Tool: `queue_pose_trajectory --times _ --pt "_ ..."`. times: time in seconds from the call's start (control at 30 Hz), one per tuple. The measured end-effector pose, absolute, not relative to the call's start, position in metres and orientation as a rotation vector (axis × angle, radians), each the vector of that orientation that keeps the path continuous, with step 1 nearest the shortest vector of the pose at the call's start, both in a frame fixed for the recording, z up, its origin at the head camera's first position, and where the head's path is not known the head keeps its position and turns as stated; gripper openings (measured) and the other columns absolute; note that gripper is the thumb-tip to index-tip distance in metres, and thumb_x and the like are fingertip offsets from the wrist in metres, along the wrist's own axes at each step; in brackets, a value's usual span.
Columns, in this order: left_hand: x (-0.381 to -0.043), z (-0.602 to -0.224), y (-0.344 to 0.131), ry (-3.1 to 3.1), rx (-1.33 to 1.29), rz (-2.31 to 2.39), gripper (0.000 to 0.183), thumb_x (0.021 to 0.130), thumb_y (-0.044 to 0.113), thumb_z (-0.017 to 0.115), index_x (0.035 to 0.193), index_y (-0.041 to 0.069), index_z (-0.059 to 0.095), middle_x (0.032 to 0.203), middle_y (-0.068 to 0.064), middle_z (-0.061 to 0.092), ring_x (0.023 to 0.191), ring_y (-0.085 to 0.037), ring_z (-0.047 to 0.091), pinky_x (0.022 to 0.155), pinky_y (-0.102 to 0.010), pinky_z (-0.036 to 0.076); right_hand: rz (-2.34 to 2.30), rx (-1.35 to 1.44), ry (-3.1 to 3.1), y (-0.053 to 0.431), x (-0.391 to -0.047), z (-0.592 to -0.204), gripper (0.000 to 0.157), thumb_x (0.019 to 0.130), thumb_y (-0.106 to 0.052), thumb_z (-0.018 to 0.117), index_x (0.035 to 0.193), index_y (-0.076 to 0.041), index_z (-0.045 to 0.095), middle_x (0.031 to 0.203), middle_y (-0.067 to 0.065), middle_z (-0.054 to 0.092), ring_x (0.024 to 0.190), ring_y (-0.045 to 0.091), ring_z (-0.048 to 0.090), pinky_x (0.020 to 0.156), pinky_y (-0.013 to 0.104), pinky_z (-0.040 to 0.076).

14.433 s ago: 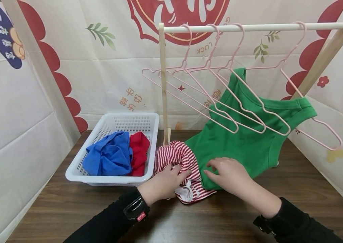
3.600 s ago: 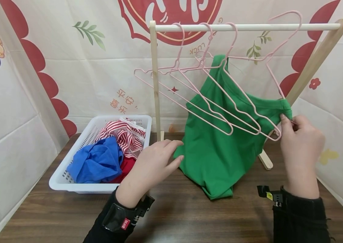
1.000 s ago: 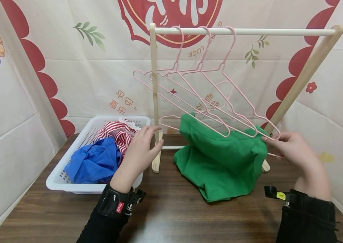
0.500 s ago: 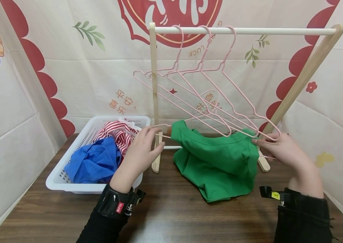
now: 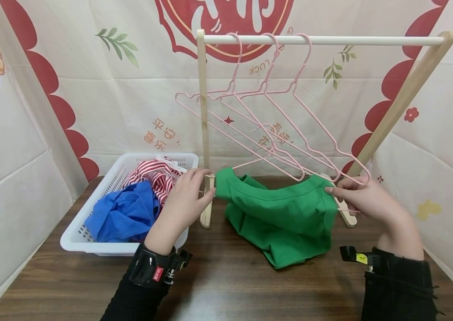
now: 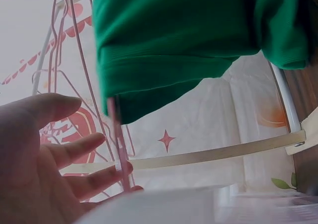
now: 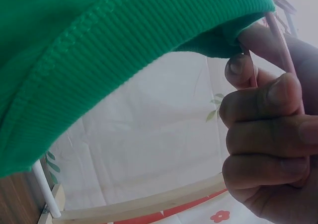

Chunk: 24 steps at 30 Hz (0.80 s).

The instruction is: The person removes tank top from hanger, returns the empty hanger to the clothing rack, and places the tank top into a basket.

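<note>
A green tank top [image 5: 278, 214] hangs loosely on a pink clothes hanger [image 7: 282, 47], its lower part bunched on the table below the rack. My right hand [image 5: 364, 198] grips the hanger's right end, with curled fingers round the wire and the thumb at the top's shoulder strap. My left hand [image 5: 180, 203] is at the hanger's other end, beside the left strap. In the left wrist view, the fingers of my left hand [image 6: 64, 169] are spread and loosely extended, with fingertips right at the pink wire. The hanger's middle is partly hidden by the green cloth.
Several pink hangers hang from the white rail [image 5: 355, 41] of a wooden rack, in front of the green top. A white basket [image 5: 90, 247] at left holds a blue garment [image 5: 126, 211] and a red-striped one [image 5: 154, 176]. The brown table [image 5: 266, 294] lies beneath.
The striped garment went into the basket, and the green top's hanger came off the rail and down. Lately my right hand has shifted it left, its left end reaching my still left hand.
</note>
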<state>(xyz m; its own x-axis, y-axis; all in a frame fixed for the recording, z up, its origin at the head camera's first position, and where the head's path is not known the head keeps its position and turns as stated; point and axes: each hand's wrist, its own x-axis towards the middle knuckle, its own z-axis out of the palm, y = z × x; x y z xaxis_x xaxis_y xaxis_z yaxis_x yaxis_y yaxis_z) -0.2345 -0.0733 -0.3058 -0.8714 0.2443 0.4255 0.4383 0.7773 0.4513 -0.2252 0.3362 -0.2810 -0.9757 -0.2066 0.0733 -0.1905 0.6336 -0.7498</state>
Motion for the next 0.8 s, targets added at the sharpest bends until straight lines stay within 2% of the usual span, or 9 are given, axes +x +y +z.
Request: queue_pose_trajectory --times 0.2,0.43,0.6,0.8 --pt "-0.231 -0.302 -0.074 -2.681 -0.476 -0.781 0.044 0.096 0.033 0.06 0.132 0.009 0.057 0.126 -0.013 0.058 0.118 -0.032 0.048 0.099 -0.047 0.04 -1.222 -0.337 2.811 0.331 -0.224 -0.279 0.038 0.095 -0.035 0.064 0.073 -0.007 0.052 0.051 0.001 0.038 0.041 0.016 0.038 0.036 0.032 0.034" --pt "-0.227 -0.297 -0.075 -2.706 -0.356 -0.719 0.041 0.095 0.039 0.061 0.121 0.008 0.065 0.113 -0.009 0.066 0.109 -0.03 0.053 0.091 -0.044 0.044 -1.184 -0.402 2.757 0.324 -0.229 -0.282 0.039 0.097 -0.035 0.061 0.073 -0.004 0.052 0.051 0.001 0.038 0.041 0.02 0.04 0.038 0.036 0.038" --pt "-0.224 -0.293 -0.08 -2.762 -0.297 -0.643 0.044 0.094 0.043 0.062 0.119 0.007 0.065 0.112 -0.01 0.067 0.107 -0.031 0.055 0.089 -0.044 0.046 -1.198 -0.439 2.724 0.318 -0.231 -0.284 0.043 0.097 -0.034 0.06 0.072 -0.001 0.047 0.053 0.001 0.036 0.042 0.023 0.042 0.041 0.038 0.04" --pt "-0.216 -0.286 -0.086 -2.827 -0.252 -0.568 0.045 0.093 0.045 0.062 0.116 0.005 0.067 0.114 -0.013 0.066 0.109 -0.032 0.055 0.09 -0.047 0.047 -1.187 -0.5 2.725 0.311 -0.234 -0.286 0.039 0.097 -0.032 0.06 0.072 -0.003 0.051 0.053 0.005 0.04 0.041 0.021 0.043 0.037 0.037 0.041"
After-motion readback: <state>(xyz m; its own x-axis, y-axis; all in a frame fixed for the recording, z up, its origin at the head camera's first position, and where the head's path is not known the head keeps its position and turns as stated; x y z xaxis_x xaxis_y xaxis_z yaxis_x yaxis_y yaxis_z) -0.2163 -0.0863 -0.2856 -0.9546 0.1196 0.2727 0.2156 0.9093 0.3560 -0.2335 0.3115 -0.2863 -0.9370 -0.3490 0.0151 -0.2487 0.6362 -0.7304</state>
